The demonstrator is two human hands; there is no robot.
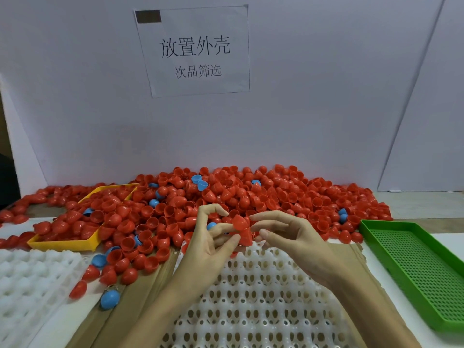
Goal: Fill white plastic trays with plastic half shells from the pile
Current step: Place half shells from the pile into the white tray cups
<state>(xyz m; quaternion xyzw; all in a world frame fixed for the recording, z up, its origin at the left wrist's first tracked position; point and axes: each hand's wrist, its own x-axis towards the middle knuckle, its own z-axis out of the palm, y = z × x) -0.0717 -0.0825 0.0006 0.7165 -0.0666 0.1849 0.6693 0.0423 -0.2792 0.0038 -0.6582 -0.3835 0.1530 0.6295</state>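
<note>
Both hands grasp red shells: left hand (pixel 213 243), right hand (pixel 288 237), over the near white tray (pixel 251 297). The far wall sign (pixel 195 51) reads 放置外壳, 次品筛选.

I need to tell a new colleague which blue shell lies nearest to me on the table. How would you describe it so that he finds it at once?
Start at the white tray under the hands, then look left across the brown cardboard. The blue shell lies there, apart from the pile, just below a lone red shell. It is the only blue one lying this far out toward the viewer.
</note>
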